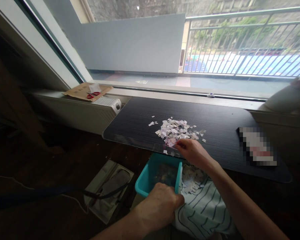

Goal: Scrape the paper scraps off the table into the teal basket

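Note:
A loose heap of small white paper scraps (176, 128) lies near the front edge of a black tabletop (130, 118). At the heap's near side, my right hand (191, 147) pinches a thin, see-through pinkish piece (170, 142); its exact kind is unclear. Below the table edge stands a turquoise bin (143, 181), with dim contents inside. My left hand (162, 201) is closed around its near right rim, the fingertips partly hidden. Right beside the bin, more paper scraps (192, 178) rest on a white cloth with dark stripes (202, 211).
A blurred phone-like object (257, 146) lies on the table's right side. Red-handled scissors (93, 95) and a brown envelope (76, 91) sit on the sill above a white radiator (110, 104). A pale box-like object (110, 190) with a strap stands on the floor left of the bin.

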`<state>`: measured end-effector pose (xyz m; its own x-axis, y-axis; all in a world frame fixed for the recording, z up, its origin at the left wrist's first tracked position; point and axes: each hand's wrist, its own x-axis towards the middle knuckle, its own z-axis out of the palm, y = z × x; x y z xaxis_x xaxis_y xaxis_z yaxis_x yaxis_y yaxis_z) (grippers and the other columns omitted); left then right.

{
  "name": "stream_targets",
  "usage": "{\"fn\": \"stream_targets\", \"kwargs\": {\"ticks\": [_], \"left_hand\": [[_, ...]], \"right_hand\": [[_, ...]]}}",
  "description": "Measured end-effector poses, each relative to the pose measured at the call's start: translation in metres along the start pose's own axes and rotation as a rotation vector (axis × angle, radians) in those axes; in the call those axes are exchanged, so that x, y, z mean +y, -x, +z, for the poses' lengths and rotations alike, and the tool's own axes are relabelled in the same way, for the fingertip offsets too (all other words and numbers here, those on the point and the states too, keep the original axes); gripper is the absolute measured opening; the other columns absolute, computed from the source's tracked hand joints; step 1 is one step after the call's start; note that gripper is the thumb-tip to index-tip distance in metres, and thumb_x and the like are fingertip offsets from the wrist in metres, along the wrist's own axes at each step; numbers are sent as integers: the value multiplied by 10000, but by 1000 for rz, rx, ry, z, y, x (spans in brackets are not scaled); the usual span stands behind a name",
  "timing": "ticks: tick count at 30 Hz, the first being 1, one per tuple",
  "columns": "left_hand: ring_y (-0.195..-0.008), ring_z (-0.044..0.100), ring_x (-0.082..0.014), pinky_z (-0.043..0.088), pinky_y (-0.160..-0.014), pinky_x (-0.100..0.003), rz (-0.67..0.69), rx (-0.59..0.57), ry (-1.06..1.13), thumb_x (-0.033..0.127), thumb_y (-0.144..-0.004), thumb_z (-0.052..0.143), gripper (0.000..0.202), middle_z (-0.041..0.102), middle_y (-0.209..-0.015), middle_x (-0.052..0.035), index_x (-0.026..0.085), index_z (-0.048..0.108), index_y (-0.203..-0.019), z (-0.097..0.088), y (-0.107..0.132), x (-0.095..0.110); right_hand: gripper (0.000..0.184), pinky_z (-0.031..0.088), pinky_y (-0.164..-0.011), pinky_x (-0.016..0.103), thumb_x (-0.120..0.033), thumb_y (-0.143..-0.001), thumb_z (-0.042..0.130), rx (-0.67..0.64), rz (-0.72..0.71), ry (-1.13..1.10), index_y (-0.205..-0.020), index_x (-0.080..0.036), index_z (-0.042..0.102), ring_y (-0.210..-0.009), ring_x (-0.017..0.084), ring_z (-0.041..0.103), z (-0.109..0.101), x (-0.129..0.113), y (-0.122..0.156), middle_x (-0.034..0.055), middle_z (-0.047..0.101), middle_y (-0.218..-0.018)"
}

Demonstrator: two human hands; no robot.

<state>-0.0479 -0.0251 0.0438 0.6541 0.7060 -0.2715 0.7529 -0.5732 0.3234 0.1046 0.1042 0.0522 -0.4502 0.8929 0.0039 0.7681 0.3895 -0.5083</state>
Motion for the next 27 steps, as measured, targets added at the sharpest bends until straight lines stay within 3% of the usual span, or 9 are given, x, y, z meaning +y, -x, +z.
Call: {"fn": "stream_targets", "kwargs": {"ticks": [8,14,20,27], "left_hand": [[-664,660,-252,381,-503,-275,-12,-8,10,154,-740,612,131,687,-758,-40,200,666,-851,0,-1,-2],[-662,657,-251,365,-495,-273,4,-9,15,161,-738,616,125,684,-755,-37,200,660,-848,1,-1,-3],[-664,655,-245,376,-511,-268,7,5,19,145,-740,610,134,683,-765,-40,198,658,-854,1,1,-3],[-673,662,-254,410,-537,-277,4,-18,20,159,-761,594,155,688,-767,-39,205,670,-887,0,1,-1]], "right_hand": [[255,288,-545,242,-327,-870,471,15,111,72,-735,-200,646,-578,129,515,-20,15,24,1,608,-627],[274,272,-516,242,-331,-872,462,-88,55,-5,-701,-200,631,-535,113,475,-15,7,28,-16,575,-584],[256,291,-553,250,-327,-869,471,23,135,96,-748,-196,654,-587,132,521,-24,16,28,7,616,-633],[256,282,-535,233,-267,-874,459,-13,-16,23,-720,-176,642,-560,108,493,-5,-15,-1,5,605,-616]]}}
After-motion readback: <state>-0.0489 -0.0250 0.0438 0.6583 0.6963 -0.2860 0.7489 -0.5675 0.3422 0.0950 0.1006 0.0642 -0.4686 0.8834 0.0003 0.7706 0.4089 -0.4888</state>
